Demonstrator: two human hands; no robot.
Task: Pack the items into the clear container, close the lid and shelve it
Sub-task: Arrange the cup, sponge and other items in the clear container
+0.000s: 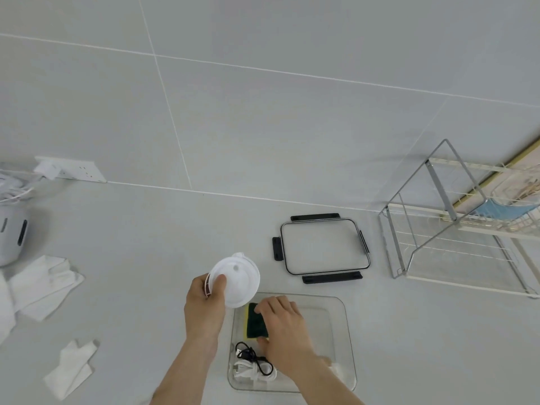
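Note:
The clear container (344,325) stands open on the white surface near the front. Inside it, my right hand (285,331) grips a green and yellow sponge (254,321) at the container's left side. A black cable (248,353) and a white cable (251,372) lie coiled in the front left corner. My left hand (204,305) holds a round white lid-like object (238,280) just left of the container's far rim. The container's lid (323,247), clear with black clips, lies flat behind the container.
A wire shelf rack (455,235) stands at the right. White cloths (43,283) and a folded cloth (71,368) lie at the left, beside a white appliance (11,235). A wall socket strip (74,171) with a plug sits at the back left.

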